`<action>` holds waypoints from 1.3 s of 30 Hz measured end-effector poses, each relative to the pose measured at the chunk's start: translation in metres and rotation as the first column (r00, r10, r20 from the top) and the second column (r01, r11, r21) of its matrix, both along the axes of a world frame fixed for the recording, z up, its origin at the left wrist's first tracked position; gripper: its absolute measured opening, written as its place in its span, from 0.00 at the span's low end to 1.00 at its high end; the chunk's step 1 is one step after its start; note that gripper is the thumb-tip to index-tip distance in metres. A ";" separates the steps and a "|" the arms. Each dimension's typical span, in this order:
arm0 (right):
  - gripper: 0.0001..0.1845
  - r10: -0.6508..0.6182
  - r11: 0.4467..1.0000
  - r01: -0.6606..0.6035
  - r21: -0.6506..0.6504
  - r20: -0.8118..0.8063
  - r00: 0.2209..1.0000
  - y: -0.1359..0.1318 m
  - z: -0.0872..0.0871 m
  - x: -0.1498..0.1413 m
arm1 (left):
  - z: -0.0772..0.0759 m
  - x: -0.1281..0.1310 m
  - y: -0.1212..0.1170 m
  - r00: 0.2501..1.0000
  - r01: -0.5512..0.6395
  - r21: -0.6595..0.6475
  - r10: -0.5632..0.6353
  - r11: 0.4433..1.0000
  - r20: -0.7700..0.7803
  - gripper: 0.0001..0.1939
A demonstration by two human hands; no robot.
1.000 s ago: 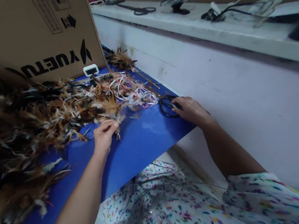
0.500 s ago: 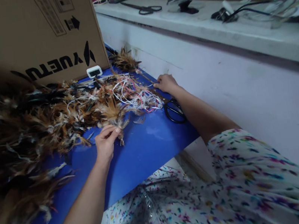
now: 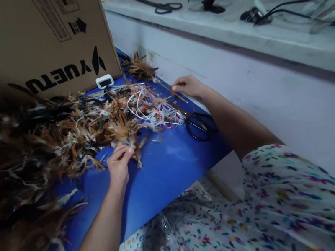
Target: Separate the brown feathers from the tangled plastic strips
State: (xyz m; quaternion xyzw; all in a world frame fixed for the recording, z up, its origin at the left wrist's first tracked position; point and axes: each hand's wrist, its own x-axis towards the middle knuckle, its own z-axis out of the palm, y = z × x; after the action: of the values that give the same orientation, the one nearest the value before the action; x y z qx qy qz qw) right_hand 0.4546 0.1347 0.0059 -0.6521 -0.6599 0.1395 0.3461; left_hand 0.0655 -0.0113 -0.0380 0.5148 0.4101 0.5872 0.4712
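The left hand (image 3: 119, 165) reaches up and forward from the lower left, its forearm slanting across the near part of the blue tabletop (image 3: 160, 181). The back of the hand faces up and the wrist is nearly in line with the forearm. Its thumb and forefinger are pinched together on the base of a brown feather bunch (image 3: 122, 129). The plumes fan out away from the grip, and a smaller wisp hangs just to its right.

The right arm comes in from the lower right, its patterned sleeve ending near the elbow, and angles forward and inward beside the wall. The right hand (image 3: 189, 86) is farther forward than the left, back up, with fingers curled and the fingertips pointing left. They meet a thin stick (image 3: 182, 98), but I cannot tell whether they are closed on it or only touching. The stick runs from beneath them toward a feather tuft (image 3: 139, 67) ahead and to the left.

Black-handled scissors (image 3: 201, 126) lie just nearer the body than the right hand, partly behind its forearm. A tangle of white and pink strings (image 3: 161, 113) lies between the two grips. The large feather pile (image 3: 60, 134) spreads left of the left grip, with a cardboard box (image 3: 63, 48) beyond it.
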 end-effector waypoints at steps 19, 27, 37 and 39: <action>0.05 -0.320 0.938 0.312 -0.150 -0.028 0.947 -0.032 0.000 0.006 | 0.010 -0.006 0.009 0.992 -0.070 -0.107 0.081 0.992 0.100 0.13; 0.15 -0.077 0.996 0.086 -0.025 -0.719 0.691 -0.077 0.023 -0.060 | 0.013 -0.009 0.012 0.989 -0.085 -0.110 0.098 0.990 0.115 0.14; 0.21 0.094 0.962 -0.266 -0.068 -0.829 0.551 -0.106 0.007 -0.166 | 0.016 -0.007 0.009 0.990 -0.067 -0.117 0.081 0.991 0.117 0.14; 0.20 0.143 0.956 -0.290 -0.037 -0.806 0.574 -0.109 0.000 -0.175 | 0.016 -0.007 0.009 0.990 -0.053 -0.122 0.068 0.991 0.120 0.14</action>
State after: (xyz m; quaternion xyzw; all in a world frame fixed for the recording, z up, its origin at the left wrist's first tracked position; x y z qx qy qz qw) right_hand 0.2798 0.0253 0.0064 -0.4617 -0.4972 0.5102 0.5285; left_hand 0.0582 -0.0023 -0.0217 0.4357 0.4296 0.6068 0.5073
